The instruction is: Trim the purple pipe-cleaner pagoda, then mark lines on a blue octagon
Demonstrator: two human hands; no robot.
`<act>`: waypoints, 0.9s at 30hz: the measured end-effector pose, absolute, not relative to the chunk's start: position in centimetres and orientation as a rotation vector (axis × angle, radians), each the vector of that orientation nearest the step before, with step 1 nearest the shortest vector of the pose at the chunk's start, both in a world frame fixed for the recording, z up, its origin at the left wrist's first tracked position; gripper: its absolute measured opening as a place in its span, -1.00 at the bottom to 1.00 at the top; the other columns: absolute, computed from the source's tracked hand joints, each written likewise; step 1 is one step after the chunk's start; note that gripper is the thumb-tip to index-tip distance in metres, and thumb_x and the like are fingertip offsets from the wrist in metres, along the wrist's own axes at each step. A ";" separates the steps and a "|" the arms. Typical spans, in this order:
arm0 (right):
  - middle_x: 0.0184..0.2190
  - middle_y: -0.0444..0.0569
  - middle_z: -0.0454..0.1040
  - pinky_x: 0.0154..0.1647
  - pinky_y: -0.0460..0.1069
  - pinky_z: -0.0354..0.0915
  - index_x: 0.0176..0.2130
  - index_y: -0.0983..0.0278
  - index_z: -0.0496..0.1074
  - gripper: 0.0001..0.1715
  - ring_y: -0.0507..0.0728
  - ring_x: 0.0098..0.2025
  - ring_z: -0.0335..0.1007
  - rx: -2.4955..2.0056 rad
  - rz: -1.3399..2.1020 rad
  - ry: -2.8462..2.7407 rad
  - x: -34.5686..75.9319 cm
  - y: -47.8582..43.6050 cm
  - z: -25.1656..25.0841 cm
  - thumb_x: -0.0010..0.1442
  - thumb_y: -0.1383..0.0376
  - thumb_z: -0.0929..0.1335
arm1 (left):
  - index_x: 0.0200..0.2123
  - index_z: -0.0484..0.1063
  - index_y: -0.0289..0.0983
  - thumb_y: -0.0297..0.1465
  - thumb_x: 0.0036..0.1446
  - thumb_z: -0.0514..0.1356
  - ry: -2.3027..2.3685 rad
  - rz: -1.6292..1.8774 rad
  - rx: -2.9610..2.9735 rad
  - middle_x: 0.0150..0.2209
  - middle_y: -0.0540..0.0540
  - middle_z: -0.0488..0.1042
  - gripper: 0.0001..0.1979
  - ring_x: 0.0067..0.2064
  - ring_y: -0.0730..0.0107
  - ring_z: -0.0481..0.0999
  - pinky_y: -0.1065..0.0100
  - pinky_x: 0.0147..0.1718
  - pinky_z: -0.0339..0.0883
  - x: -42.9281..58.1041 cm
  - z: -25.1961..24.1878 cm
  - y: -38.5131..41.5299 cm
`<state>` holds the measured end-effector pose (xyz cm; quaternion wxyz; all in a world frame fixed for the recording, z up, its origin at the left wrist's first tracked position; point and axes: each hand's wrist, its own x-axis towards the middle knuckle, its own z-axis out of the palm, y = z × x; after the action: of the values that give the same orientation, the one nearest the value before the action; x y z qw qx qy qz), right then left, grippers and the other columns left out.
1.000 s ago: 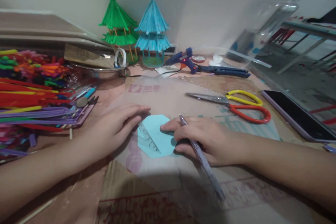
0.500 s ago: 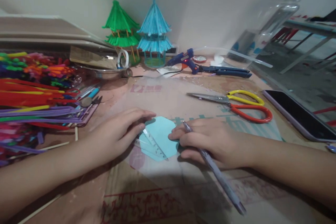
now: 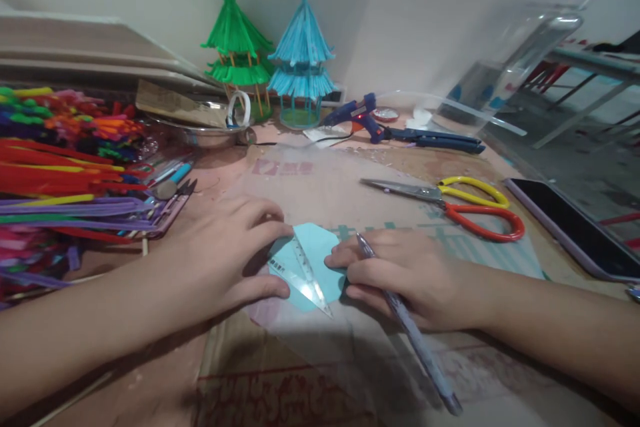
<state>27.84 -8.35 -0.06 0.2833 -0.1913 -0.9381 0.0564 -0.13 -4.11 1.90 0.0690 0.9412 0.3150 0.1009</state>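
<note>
A light blue many-sided piece of paper (image 3: 327, 250) lies flat on the cardboard in front of me. On top of it sits a clear triangular set square (image 3: 306, 267), its pointed corner reaching past the paper's lower edge. My left hand (image 3: 240, 257) grips the set square at its left side, fingertips above and thumb below. A pen (image 3: 417, 340) rests between the fingers of my right hand (image 3: 400, 273), tip pointing up and away. The fingertips of that same hand press on the paper's right edge.
Scissors (image 3: 440, 197) and a phone (image 3: 570, 230) lie to the right. Behind are a glue gun (image 3: 357, 113), pliers (image 3: 433, 140), green (image 3: 237, 47) and blue (image 3: 301, 53) pagoda models, and a metal bowl (image 3: 200, 137). Bundled pipe cleaners (image 3: 65, 173) fill the left.
My left hand has turned the set square to a steeper angle and shifted it across the paper. Its thumb has moved lower. My right hand stays on the paper's edge with the pen.
</note>
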 end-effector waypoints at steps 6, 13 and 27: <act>-0.05 0.18 0.63 -0.10 0.07 0.51 -0.17 0.28 0.39 -0.94 0.20 -0.07 0.60 -0.666 0.122 -2.480 27.7 -8.0 -0.4 0.38 0.37 0.30 | 0.17 0.40 -0.16 -0.04 0.13 0.31 0.989 0.284 2.745 0.13 -0.20 0.43 -0.41 0.14 -0.06 0.42 -0.01 0.10 0.32 0.2 1.3 -4.3; -0.04 0.19 0.61 -0.04 0.09 0.47 -0.17 0.25 0.38 -0.97 0.20 -0.02 0.56 -0.734 0.256 -2.388 27.8 -8.0 -0.2 0.37 0.33 0.32 | 0.14 0.37 -0.26 -0.04 0.13 0.31 1.109 0.509 2.686 0.08 -0.23 0.45 -0.38 0.10 -0.07 0.43 0.00 0.05 0.36 2.1 -0.1 -5.2; -0.31 0.08 0.61 -0.25 0.02 0.45 -0.03 0.26 0.44 -0.80 0.18 -0.28 0.57 -0.899 0.137 -2.481 27.8 -8.3 -0.5 0.41 0.28 0.28 | 0.15 0.41 -0.05 -0.65 0.20 -0.05 0.843 0.414 2.905 0.20 -0.03 0.47 -0.42 0.21 0.16 0.46 0.05 0.17 0.42 -0.6 -0.9 -6.1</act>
<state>27.79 -8.29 -0.49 0.2469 -0.3295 -0.9099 0.0502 -0.64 -6.08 -0.88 0.0443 0.9506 0.2758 0.1353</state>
